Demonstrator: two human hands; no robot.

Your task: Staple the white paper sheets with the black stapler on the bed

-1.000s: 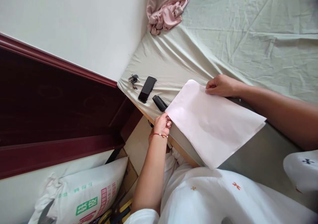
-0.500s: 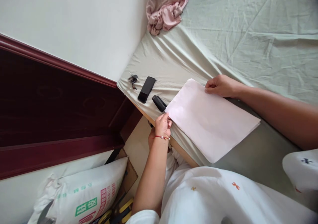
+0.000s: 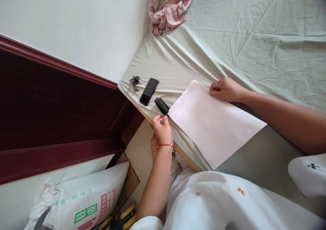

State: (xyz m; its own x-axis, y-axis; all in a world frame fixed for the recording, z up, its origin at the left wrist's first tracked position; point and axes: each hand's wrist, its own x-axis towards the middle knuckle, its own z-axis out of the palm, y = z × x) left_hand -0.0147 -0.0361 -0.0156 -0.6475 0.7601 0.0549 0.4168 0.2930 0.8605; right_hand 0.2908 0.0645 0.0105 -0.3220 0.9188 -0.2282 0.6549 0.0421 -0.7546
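Note:
A white sheet of paper, possibly more than one, lies at a slant near the bed's edge. My right hand grips its upper edge between thumb and fingers. Just off the paper's left corner, my left hand has its fingers curled in close to the thumb. Whatever they may hold is hidden. A red string bracelet circles that wrist. Right above its fingertips lies what looks like a black stapler, its lower end close to the paper's corner.
A black phone and a bunch of keys lie on the pale green sheet. Pink cloth is heaped by the wall. Below left, a printed white sack leans by a cardboard box and a dark red wooden panel.
My left hand has drawn slightly left off the paper's corner, and its fingers have curled in. My right hand keeps its hold on the paper's edge.

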